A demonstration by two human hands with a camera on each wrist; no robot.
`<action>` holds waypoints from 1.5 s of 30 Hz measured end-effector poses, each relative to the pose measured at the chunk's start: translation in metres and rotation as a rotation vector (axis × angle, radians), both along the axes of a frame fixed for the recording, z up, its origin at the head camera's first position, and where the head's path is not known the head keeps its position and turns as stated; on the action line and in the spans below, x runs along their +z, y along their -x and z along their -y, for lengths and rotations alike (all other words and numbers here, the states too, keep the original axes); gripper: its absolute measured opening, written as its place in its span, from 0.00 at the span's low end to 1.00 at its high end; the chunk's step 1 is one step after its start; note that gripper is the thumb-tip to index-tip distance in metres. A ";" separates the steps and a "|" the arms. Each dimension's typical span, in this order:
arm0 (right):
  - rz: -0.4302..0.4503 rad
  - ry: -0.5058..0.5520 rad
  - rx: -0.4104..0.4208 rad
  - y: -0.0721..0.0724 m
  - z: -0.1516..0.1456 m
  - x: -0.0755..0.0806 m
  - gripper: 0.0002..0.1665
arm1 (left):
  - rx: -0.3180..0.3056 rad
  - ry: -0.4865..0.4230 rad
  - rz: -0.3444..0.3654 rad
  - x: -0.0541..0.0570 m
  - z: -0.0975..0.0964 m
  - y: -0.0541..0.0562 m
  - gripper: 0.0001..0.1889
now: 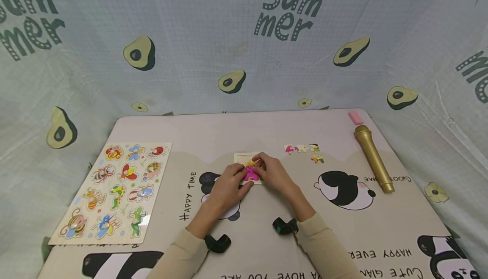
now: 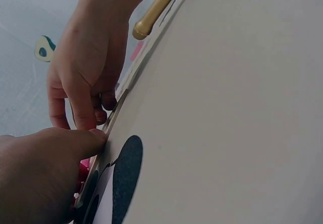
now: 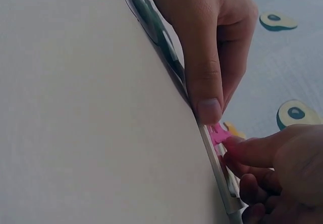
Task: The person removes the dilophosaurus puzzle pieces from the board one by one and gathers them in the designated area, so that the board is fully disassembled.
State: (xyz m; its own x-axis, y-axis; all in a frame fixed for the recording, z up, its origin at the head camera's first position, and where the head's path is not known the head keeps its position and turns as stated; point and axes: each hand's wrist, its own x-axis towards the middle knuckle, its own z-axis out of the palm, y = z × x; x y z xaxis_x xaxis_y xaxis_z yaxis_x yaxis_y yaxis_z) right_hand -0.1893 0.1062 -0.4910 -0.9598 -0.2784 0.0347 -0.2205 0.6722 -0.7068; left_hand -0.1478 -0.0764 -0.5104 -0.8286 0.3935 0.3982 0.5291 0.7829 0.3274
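Observation:
A small jigsaw board point(image 1: 242, 157) with a pale rim lies on the table between both hands. Pink and yellow picture pieces point(image 1: 250, 174) fill part of it. From the left, my left hand point(image 1: 228, 182) grips the board, its thumb at the near edge and its fingertips over the pieces. My right hand point(image 1: 275, 173) bends over the right side; in the right wrist view its thumb and index finger pinch at a pink puzzle piece point(image 3: 218, 134) by the rim. The fingers partly hide that piece.
Several loose puzzle pieces point(image 1: 302, 148) lie right of the board, further back. A sticker-like insect picture board point(image 1: 127, 194) covers the table's left side. On the right are a gold microphone-shaped tube point(image 1: 373, 158) and a pink block point(image 1: 356, 117). The printed tablecloth point(image 1: 324, 236) bears panda drawings.

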 end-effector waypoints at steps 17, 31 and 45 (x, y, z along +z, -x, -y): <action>0.022 0.059 0.003 0.000 -0.005 0.001 0.17 | 0.002 -0.002 0.002 0.000 -0.001 -0.001 0.22; 0.067 0.102 -0.058 0.005 -0.029 0.010 0.17 | 0.022 0.009 0.037 0.004 -0.001 -0.004 0.24; 0.071 0.059 -0.156 0.014 -0.069 0.018 0.18 | 0.020 -0.008 0.059 0.002 -0.002 -0.003 0.24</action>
State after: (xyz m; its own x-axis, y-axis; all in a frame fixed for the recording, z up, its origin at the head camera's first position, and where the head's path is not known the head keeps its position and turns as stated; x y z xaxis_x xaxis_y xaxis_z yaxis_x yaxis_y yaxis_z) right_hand -0.2036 0.1748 -0.4726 -0.9919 -0.1250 -0.0227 -0.0647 0.6510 -0.7563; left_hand -0.1443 -0.0749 -0.5079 -0.8585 0.3736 0.3512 0.4929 0.7902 0.3641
